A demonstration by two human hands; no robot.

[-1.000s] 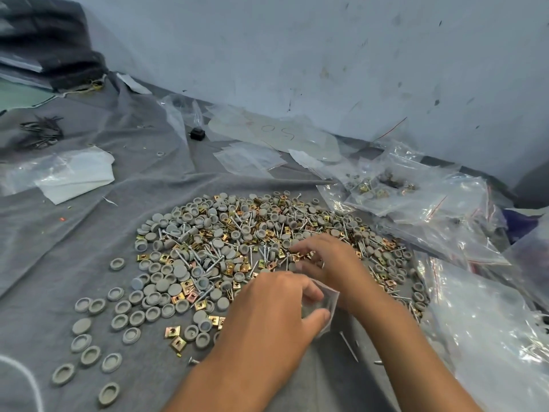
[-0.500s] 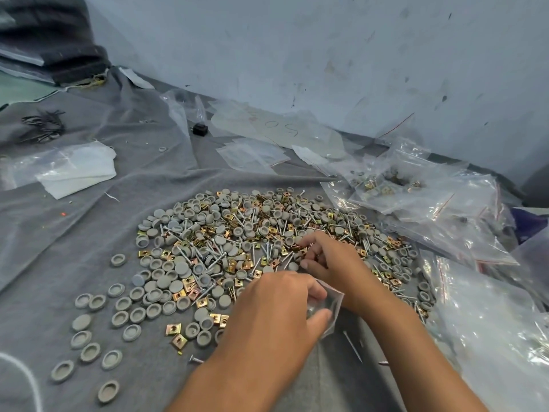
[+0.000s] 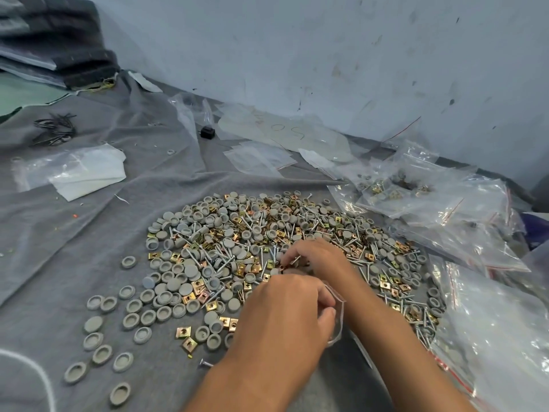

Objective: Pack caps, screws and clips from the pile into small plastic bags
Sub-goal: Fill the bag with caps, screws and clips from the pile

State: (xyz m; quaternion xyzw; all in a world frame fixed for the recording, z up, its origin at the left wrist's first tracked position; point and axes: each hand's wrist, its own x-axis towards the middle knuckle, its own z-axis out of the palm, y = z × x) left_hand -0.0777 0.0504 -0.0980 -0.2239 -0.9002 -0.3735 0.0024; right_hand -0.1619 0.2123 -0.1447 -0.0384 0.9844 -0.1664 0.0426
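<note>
Fingers (image 3: 322,318) of left hand (image 3: 285,316) round upright small bag (image 3: 337,319), mouth toward pile (image 3: 267,248)

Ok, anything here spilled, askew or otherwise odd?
Mildly: several grey caps lie scattered on the grey cloth, left of the main pile, and one screw lies alone near the left hand, which holds a small bag. Nothing looks damaged.
</note>
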